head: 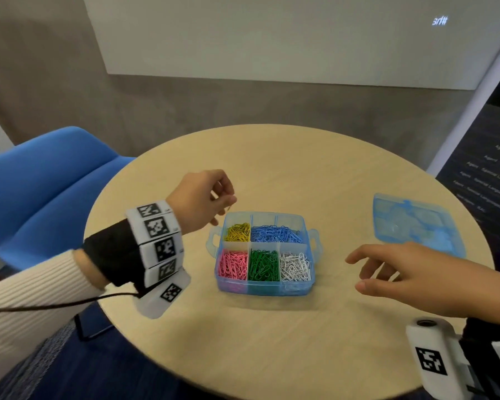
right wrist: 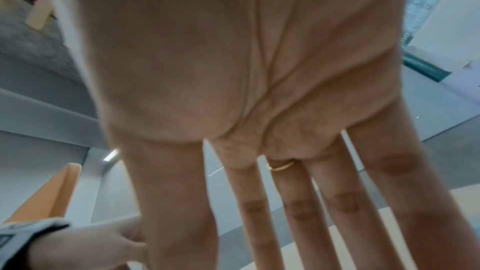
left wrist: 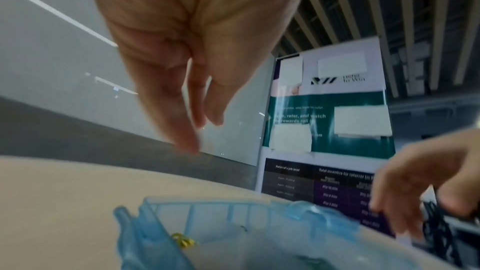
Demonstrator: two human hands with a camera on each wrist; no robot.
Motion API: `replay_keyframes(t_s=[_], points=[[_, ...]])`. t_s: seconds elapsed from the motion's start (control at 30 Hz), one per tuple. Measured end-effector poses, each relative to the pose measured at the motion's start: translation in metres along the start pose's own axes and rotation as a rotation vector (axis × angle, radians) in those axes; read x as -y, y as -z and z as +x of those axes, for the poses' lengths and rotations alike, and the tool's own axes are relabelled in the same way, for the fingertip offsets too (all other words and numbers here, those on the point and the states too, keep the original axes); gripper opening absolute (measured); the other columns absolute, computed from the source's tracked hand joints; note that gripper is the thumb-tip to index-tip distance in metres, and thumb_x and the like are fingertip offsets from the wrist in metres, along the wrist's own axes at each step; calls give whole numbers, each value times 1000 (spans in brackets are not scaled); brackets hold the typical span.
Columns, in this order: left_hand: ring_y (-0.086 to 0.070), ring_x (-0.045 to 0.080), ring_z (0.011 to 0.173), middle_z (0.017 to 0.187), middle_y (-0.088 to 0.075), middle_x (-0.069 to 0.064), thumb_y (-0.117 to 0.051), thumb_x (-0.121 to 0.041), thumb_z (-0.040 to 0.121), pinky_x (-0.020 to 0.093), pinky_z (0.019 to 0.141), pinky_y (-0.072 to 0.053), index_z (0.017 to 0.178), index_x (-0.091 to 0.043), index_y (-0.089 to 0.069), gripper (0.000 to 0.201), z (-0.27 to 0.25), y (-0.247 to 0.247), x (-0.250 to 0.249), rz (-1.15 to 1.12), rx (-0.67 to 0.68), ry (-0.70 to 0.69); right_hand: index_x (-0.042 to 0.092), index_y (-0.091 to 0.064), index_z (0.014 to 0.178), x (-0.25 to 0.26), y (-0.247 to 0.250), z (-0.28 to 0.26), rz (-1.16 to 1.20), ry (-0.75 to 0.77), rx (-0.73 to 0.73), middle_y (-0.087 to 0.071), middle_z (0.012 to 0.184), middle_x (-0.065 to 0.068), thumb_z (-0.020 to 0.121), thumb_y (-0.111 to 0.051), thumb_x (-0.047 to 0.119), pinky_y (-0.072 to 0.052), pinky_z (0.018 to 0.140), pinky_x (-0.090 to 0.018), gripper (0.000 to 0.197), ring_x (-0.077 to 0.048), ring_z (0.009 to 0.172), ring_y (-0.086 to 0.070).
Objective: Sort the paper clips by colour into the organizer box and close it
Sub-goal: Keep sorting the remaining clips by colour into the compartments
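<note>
Your left hand hovers just off the far-left corner of the organizer box; grip is fingers curled with thumb and forefinger nearly meeting; something thin may sit at the fingertips, too small to confirm, so I can't tell if it holds a clip; placement makes sense, since the yellow clips lie in the compartment just below and right of that grip, likely a drop point.

Your right hand is empty, fingers spread and relaxed, palm down above the surface; it sits between box and lid, box just to its left, lid just beyond it; reads as positioned for the lid.

Box is uncovered; blue clips beside the yellow; pink clips, green clips, white clips along the near row, nearer your right grip; no loose clips visible on the surface; sorting looks about done, closing not yet.

Lid lies flat, apart from the box; you'll need to line it up over the side handles.
</note>
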State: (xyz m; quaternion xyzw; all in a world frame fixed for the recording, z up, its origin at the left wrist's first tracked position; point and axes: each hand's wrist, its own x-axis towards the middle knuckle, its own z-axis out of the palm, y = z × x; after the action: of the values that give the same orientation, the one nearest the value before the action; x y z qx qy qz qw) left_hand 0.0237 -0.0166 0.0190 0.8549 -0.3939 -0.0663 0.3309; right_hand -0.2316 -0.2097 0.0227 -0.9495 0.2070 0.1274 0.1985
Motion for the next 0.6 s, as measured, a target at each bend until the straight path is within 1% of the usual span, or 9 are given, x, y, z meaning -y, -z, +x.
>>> replay_keyframes(t_s=[0.03,0.07,0.1,0.17,0.2,0.3,0.43,0.53,0.6], points=[[-66,14,77,100,-66,3,-59,-23,95,26,59,-58,107,-11,-59,16,4,-4,-1,39,35,18,54,-48,115,0,0,-1,2,0,-4,-60,101,26,86,-57,57,-52,89,-24,31,9,92,-61],[-65,16,84,107,-65,2,-55,-27,97,29,68,-58,114,-12,-58,23,6,-9,-2,95,76,28,54,-48,115,-1,1,-2,6,2,-9,-60,101,26,86,-57,57,-52,89,-24,31,9,92,-61],[-63,15,89,113,-64,1,-53,-31,98,29,75,-54,121,-14,-55,29,5,-12,-2,152,114,24,54,-48,116,-2,2,-2,9,6,-13,-60,101,26,86,-57,58,-52,89,-24,31,8,92,-60],[-60,11,94,119,-62,-4,-49,-38,98,27,83,-49,126,-18,-54,34,-2,-16,-2,235,180,-7,55,-48,116,-4,3,-3,13,11,-18,-60,102,25,85,-56,59,-53,89,-25,32,7,94,-61],[-60,10,96,120,-61,-6,-49,-42,97,28,85,-49,125,-21,-55,35,-7,-16,-1,260,207,-19,55,-47,116,-5,4,-3,14,9,-18,-60,103,25,85,-56,60,-53,89,-26,32,7,94,-61],[-59,9,100,117,-56,-10,-51,-49,93,32,86,-50,118,-30,-59,33,-21,-11,6,327,222,-9,54,-48,116,-7,3,-2,14,8,-4,-60,102,25,86,-57,57,-52,89,-25,31,6,93,-61],[-57,8,101,119,-52,-10,-53,-49,92,35,89,-50,118,-37,-57,29,-38,-3,26,369,208,68,52,-47,118,-12,2,4,2,-5,7,-59,106,22,88,-57,56,-51,91,-25,32,3,97,-60],[-55,5,103,121,-46,-14,-59,-46,90,33,88,-50,112,-50,-52,24,-53,-3,38,334,238,53,46,-47,127,-25,6,8,-42,-42,-31,-55,122,19,89,-56,55,-47,95,-25,40,-1,108,-56],[-52,4,106,127,-40,-16,-63,-44,88,31,87,-51,111,-52,-53,26,-63,-6,40,322,262,20,42,-45,133,-34,9,8,-70,-87,-51,-50,133,15,90,-56,54,-43,96,-23,46,-3,116,-51]])
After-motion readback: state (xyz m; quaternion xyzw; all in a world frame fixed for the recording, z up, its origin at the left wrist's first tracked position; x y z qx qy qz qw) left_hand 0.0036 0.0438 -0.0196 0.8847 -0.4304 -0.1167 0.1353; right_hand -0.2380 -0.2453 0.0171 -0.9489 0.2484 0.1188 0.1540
